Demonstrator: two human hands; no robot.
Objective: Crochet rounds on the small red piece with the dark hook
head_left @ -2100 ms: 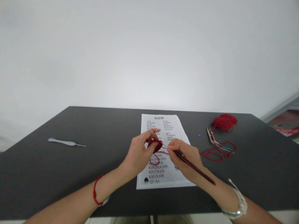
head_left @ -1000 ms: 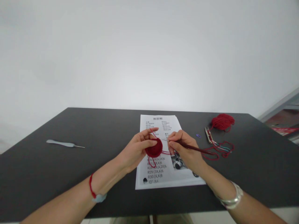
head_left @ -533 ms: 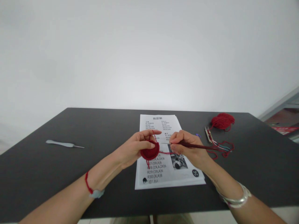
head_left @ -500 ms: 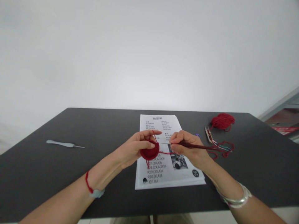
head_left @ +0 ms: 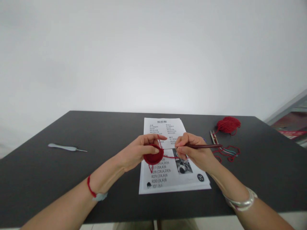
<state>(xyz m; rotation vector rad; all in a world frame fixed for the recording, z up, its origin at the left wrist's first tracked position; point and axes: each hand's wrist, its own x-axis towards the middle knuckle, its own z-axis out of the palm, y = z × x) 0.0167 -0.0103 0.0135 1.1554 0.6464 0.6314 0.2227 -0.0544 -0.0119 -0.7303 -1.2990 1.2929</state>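
My left hand (head_left: 139,151) pinches a round red crochet piece (head_left: 153,157) between thumb and fingers, its index finger stretched out with red yarn (head_left: 159,140) running over it. A short loop of yarn hangs below the piece. In my right hand (head_left: 192,150) is a crochet hook (head_left: 202,146) with a dark red handle, gripped like a pencil. Its thin metal tip points left and meets the right edge of the crochet piece. Another strand of yarn runs from the piece to beneath my right hand. Both hands are above the printed pattern sheets (head_left: 177,185).
A red yarn ball (head_left: 228,125) lies at the back right of the black table (head_left: 115,127). Small snips (head_left: 212,137) and tangled yarn with a teal-coloured tool (head_left: 229,151) lie in front of it. A grey-handled crochet hook (head_left: 63,147) rests at the left.
The hook in my right hand has tilted closer to level, and its tip now reaches the crochet piece's edge. My left hand has tipped the piece slightly.
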